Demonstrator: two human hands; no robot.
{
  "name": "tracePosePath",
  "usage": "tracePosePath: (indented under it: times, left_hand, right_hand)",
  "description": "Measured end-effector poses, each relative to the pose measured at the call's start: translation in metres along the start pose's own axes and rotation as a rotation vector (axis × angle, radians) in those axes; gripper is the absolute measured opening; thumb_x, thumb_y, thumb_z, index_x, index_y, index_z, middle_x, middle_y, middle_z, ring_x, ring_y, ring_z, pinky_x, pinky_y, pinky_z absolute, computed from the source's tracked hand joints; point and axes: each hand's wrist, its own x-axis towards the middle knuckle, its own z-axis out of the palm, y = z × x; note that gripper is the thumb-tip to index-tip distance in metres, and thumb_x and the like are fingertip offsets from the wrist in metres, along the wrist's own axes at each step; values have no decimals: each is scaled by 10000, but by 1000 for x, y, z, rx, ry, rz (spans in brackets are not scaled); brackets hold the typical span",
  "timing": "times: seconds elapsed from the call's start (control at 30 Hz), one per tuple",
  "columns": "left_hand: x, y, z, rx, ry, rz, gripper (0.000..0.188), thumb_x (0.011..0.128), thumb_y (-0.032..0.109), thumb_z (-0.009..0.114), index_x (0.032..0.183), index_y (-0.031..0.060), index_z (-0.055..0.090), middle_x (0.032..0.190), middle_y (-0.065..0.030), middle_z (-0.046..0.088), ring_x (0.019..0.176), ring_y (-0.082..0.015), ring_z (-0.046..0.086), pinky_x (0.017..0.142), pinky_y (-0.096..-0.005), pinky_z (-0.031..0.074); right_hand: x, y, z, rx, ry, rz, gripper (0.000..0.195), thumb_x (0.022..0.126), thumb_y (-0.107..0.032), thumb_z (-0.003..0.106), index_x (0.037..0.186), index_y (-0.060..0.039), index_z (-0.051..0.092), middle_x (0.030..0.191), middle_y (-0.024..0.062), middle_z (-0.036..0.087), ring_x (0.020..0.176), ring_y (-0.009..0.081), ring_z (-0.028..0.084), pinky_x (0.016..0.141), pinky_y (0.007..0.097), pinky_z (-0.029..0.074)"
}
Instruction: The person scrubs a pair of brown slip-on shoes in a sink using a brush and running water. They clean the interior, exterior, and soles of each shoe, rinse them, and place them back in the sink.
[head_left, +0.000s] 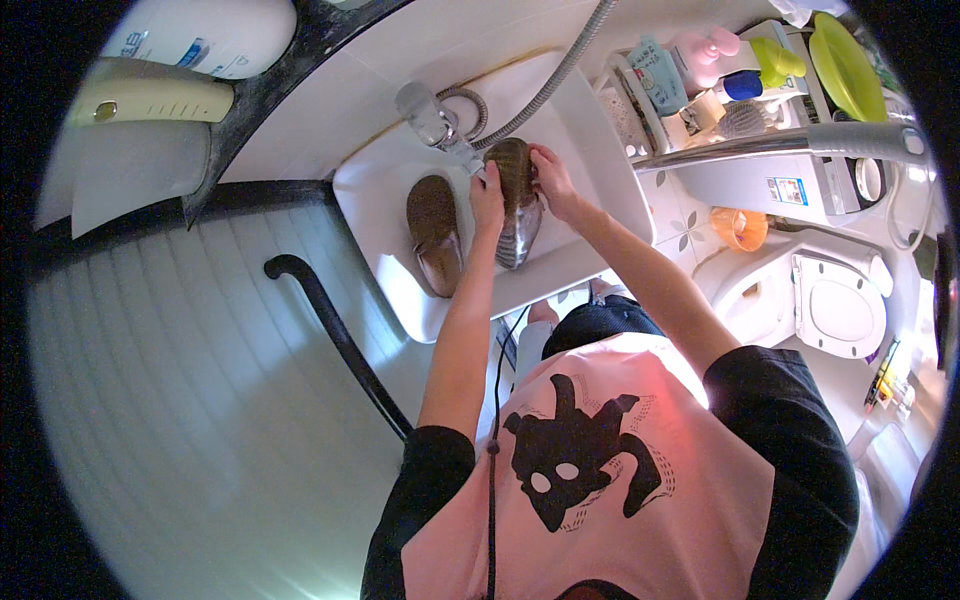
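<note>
Both my hands hold a brown slipper (517, 217) over a white sink basin (600, 247), its upper part close to the tap (431, 120). My left hand (487, 199) grips its left side and my right hand (553, 180) its right side. The slipper looks wet and shiny, and its lower part is paler and ribbed. Another brown slipper (433, 202) lies in the basin to the left of my left hand, touching neither hand. Some of my fingers are hidden behind the held slipper.
A metal shower hose (559, 79) runs down beside the tap. Rightward are a grab bar (720, 150), a rack with bottles, an orange basket (739, 229) and a toilet (757, 289). A black curved handle (337, 337) is left of the basin; a shelf with bottles hangs upper left.
</note>
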Motion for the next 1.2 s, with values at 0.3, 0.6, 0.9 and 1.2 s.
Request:
tracePosePath:
  times: [0.3, 0.6, 0.9, 1.2]
  left_hand:
    - [23, -3, 25, 137, 34, -110, 529, 834, 460, 409, 956, -38, 537, 884, -188, 576, 814, -283, 534, 749, -347, 399]
    - [14, -16, -32, 112, -180, -2, 491, 878, 378, 359, 1028, -66, 505, 954, -172, 555, 856, -229, 504, 782, -298, 378]
    - [2, -6, -48, 5, -127, 79, 386, 885, 279, 388, 1041, -62, 475, 939, -152, 542, 873, -190, 489, 785, -280, 375]
    - [-8, 2, -9, -193, -383, 58, 568, 875, 396, 361, 1224, -51, 338, 1099, -186, 503, 1049, -214, 450, 881, -296, 340]
  right_hand:
    - [-21, -4, -23, -130, -32, -12, 515, 808, -380, 509, 1170, -42, 368, 1114, 88, 462, 1018, 170, 423, 861, 310, 333]
    - [18, 1, 18, -691, -20, -123, 671, 673, -455, 623, 1068, 43, 409, 934, 220, 568, 905, 331, 550, 774, 386, 425]
    - [24, -1, 45, -788, 136, -29, 540, 745, -493, 499, 930, 12, 548, 882, 239, 569, 884, 347, 553, 745, 405, 437]
    - [17, -44, 0, 123, 151, 284, 272, 724, -292, 603, 866, -70, 536, 739, 31, 560, 600, 147, 524, 496, 262, 433]
